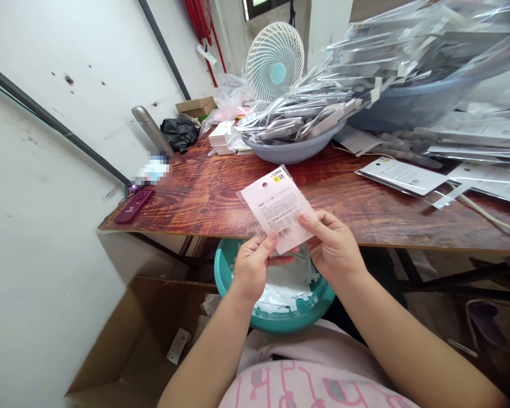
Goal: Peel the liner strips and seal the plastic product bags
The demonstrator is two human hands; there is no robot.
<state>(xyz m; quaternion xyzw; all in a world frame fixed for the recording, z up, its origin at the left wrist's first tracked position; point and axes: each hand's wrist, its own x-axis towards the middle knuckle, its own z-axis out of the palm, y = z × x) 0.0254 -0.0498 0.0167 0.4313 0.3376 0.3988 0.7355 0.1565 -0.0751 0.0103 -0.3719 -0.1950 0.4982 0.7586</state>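
Note:
A pale pink printed package card (pixel 276 204) in a clear plastic sleeve is held up over the table's front edge, its text side facing me. My left hand (pixel 255 263) pinches its lower left corner, thumb on the front. Along the lower right side, my right hand (pixel 334 243) grips it with the thumb pressed on the print. Below both hands sits a teal basin (pixel 276 323) holding white paper pieces and strips (pixel 283 289).
Clear-bagged packages fill a grey-blue basin (pixel 291 152) and a larger basin (pixel 402 107) on the wooden table (pixel 195 198). More packages (pixel 403 175) lie right. A fan (pixel 276 62) stands behind. A maroon phone-like object (pixel 135 205) lies left. An open cardboard box (pixel 123 334) stands below left.

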